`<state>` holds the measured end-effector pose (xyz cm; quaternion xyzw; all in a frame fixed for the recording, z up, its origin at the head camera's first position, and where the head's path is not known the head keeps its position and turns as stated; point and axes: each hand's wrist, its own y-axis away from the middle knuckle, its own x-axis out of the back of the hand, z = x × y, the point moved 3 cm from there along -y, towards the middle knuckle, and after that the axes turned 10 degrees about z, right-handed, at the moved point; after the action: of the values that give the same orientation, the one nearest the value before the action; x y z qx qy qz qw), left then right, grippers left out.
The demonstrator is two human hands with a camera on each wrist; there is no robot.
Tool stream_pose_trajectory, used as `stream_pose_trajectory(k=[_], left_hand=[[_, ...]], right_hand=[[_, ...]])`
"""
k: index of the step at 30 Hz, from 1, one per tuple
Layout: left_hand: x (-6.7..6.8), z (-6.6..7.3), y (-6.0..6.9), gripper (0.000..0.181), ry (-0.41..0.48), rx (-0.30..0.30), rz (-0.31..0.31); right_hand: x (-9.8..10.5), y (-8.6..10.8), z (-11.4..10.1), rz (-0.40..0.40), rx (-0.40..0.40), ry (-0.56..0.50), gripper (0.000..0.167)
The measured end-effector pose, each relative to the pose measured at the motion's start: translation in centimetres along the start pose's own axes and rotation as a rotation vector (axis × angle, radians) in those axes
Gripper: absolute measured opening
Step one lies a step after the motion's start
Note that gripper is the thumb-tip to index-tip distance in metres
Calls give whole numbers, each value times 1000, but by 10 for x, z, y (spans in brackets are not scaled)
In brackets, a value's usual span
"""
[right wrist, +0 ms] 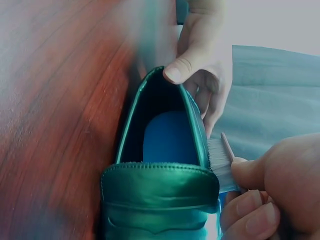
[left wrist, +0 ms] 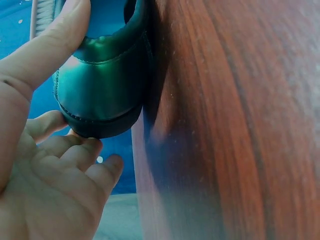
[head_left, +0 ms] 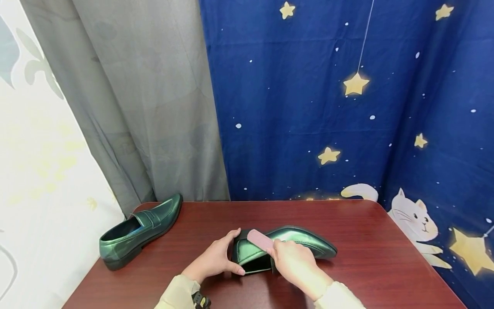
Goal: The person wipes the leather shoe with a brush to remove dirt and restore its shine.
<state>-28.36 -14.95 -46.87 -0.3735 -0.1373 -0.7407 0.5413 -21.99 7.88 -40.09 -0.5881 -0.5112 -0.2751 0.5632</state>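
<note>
The left hand (head_left: 217, 257) is clamped on the heel of a green shoe (head_left: 299, 235), which is tipped on its side on the reddish surface (head_left: 370, 231), its opening facing the near side. The right hand (head_left: 295, 262) pinches a pink brush (head_left: 259, 239), bristles against the shoe's side. A second shoe (head_left: 148, 229) stands at the far left corner
</note>
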Motion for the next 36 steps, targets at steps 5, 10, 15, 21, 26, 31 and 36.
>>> stream_pose_trajectory(k=[5,10,15,21,26,31,36], left_hand=[[0,0,-1,116,11,5,0],[0,-2,-2,117,5,10,-4],[-1,-2,-2,118,8,22,-15],[0,-1,-1,117,12,28,-24],[1,1,0,117,15,24,-17],[2,5,1,115,16,23,-15],[3,5,1,115,26,31,-25]], right_hand=[[3,1,7,23,-11,1,30],[6,3,13,48,-22,-5,33],[7,2,19,22,-49,-11,30],[13,2,28,33,-75,-26,29],[14,6,34,33,-78,-24,29],[14,7,39,22,-76,-18,26],[17,8,49,12,-100,-16,23]])
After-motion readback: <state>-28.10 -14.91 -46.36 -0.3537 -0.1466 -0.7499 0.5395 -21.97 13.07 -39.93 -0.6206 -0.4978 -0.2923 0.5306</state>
